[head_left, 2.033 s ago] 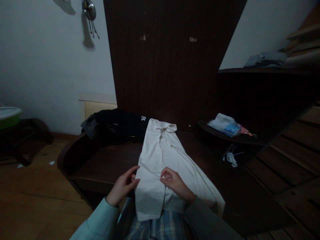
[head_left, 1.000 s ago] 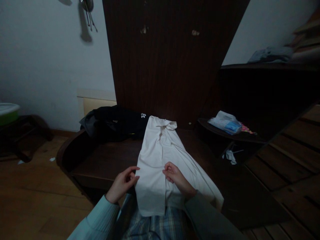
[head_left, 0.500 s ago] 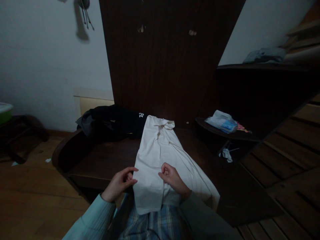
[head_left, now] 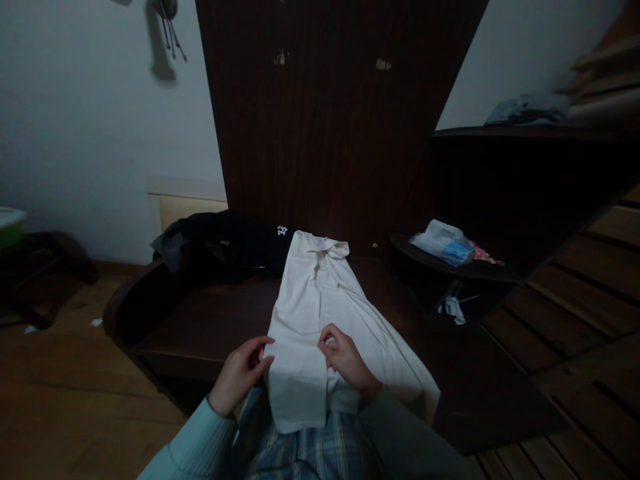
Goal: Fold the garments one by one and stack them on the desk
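A white shirt lies lengthwise over the dark wooden bench, its collar at the far end and its near end hanging over my lap. One side panel is folded inward into a long strip, while the other side fans out to the right. My left hand holds the strip's left edge, thumb and forefinger on the cloth and the other fingers partly hidden. Opposite it, my right hand pinches the strip's right edge with curled fingers.
Dark clothing with white lettering lies at the back left of the bench. On the right, a small shelf carries a plastic packet. A dark panel rises behind. A stool stands far left.
My left hand has closed in slightly on the strip's left edge. The strip's near end has shifted a little, and my right hand has barely moved.
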Demonstrator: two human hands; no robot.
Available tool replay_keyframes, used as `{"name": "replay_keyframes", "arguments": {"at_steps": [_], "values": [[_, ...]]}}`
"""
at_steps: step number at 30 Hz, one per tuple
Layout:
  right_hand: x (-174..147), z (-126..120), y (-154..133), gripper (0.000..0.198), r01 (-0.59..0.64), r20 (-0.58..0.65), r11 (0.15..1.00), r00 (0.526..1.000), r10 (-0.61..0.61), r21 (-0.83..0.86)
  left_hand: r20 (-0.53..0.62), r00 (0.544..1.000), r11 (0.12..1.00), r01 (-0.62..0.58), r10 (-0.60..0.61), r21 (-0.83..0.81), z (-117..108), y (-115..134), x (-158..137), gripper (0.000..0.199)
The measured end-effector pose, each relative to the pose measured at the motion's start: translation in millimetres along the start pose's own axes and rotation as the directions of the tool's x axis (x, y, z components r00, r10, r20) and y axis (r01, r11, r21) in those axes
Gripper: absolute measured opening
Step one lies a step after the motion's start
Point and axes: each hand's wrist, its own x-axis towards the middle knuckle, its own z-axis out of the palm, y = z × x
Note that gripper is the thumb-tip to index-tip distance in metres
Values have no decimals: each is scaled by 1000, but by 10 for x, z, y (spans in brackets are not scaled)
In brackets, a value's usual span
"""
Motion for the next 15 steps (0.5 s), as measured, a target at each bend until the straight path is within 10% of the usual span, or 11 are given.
{"name": "replay_keyframes", "arguments": {"at_steps": [4,10,15], "values": [[-16,7,-30,5,3,-31,999,1000,-4,-44,-132,972,979,-181,192,94,147,144,-62,22],[-2,15,-40,8,34,-40,991,998,-40,-129,177,870,836,-492,460,243,430,141,-132,31],[-69,23,-52,6,-90,62,989,993,98,-117,193,842,751,-537,503,385,525,67,-246,41]]}}
